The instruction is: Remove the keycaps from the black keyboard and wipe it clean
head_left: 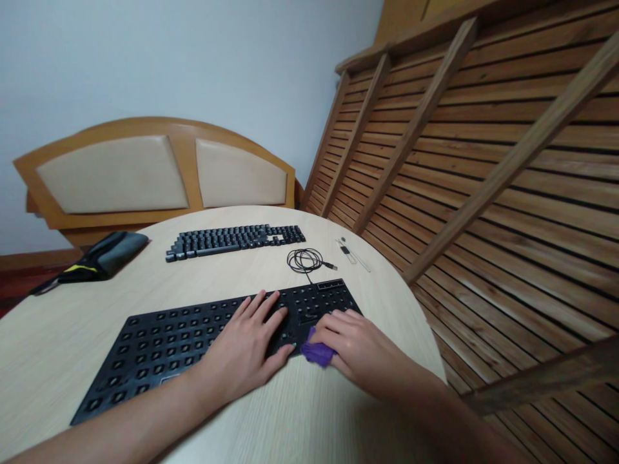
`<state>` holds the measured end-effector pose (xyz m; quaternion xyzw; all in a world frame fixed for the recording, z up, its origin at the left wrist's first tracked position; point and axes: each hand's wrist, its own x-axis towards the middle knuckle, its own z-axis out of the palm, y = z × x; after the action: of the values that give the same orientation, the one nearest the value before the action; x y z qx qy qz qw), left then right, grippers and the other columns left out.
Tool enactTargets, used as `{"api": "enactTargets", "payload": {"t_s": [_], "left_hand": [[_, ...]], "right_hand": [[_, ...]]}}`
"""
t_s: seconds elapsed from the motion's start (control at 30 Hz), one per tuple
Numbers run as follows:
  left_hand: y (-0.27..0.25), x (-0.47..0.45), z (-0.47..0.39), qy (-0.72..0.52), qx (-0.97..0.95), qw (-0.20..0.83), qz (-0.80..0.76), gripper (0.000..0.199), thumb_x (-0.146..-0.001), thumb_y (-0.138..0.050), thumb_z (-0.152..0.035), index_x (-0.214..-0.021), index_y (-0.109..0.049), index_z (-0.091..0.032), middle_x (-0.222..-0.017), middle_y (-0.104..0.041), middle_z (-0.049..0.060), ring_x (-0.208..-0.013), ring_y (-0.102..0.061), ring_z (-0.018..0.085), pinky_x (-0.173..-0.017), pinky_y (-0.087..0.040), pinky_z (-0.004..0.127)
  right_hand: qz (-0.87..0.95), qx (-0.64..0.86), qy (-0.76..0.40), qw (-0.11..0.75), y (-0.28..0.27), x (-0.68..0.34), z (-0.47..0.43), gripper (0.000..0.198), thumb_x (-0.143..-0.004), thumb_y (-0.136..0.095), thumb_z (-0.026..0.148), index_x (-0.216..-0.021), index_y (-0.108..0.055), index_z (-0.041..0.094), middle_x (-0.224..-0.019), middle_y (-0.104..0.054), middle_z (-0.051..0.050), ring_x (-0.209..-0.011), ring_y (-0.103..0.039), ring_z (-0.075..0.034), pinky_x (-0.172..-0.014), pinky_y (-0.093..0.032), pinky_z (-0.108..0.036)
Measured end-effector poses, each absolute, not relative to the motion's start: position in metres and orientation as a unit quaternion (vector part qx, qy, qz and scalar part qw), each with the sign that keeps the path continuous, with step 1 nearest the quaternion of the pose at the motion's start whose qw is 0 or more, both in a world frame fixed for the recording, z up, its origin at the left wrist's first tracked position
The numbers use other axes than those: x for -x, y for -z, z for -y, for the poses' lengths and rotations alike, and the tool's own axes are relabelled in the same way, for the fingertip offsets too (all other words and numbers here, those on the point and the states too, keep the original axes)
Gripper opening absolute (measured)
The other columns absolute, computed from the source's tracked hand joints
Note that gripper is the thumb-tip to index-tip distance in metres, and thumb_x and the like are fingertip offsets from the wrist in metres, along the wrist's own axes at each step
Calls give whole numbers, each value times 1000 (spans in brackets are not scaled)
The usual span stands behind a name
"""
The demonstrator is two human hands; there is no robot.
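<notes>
Lowest in the frame, two bare forearms reach in from the bottom edge over a round, pale wood-grain table (pixel 300 412). The left hand (pixel 246 345) lies flat and open, palm down, fingers spread across the middle of a black keyboard base (pixel 164 348) whose keycaps are off, leaving rows of bare switch sockets. That base runs from the lower left of the frame up towards the centre right. Just right of the left hand, the right hand (pixel 351 345) is curled around a small purple cloth (pixel 318 352), pinching it against the near edge of the keyboard base; only a bunched bit of cloth shows past the fingers.

Beyond the base, at mid-frame, a coiled black USB cable (pixel 305 260) lies on the table, its plug end pointing right. Just right of it sit a small clear-handled tool and a thin clear strip (pixel 349 252), too small to identify. Further back, centre left, lies a row of black keycaps (pixel 232 240) set out in the shape of a keyboard. At the far left edge of the table rests a dark grey pouch (pixel 99 258) with a yellow stripe.

Behind the table, a wooden headboard (pixel 155 171) with two beige padded panels leans against a pale blue wall. A slatted wooden bed frame (pixel 483 161) fills the right side of the picture.
</notes>
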<state>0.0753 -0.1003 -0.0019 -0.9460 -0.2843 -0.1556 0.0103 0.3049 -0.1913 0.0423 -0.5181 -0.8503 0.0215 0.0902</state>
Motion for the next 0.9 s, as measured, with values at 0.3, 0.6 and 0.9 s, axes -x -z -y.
{"api": "enactTargets", "payload": {"t_s": [0.3,0.6,0.9], "left_hand": [[0,-75,100,151,945,8,292,56,-93,-52,-54,-135,-57,-18,-152,-44,17,-141,-39,38,-112,-37,55],[1,-76,101,152,945,3,291,56,-93,-52,-54,-135,-57,-17,-153,-43,17,-141,-39,39,-113,-37,56],[-2,-76,101,149,945,5,292,56,-93,-52,-53,-135,-57,-17,-152,-44,18,-141,-39,39,-112,-37,56]], "right_hand": [[818,573,-1,50,-42,-328,208,16,-89,-61,9,-100,-68,18,-96,-68,-6,-87,-62,-22,-75,-42,-34],[757,649,-46,57,-51,-313,212,17,-90,-57,10,-100,-69,18,-97,-69,-7,-89,-64,-23,-76,-45,-32],[661,715,-89,211,-62,-321,179,21,-97,-50,32,-94,-68,20,-88,-72,-5,-78,-65,-20,-67,-41,-28]]}}
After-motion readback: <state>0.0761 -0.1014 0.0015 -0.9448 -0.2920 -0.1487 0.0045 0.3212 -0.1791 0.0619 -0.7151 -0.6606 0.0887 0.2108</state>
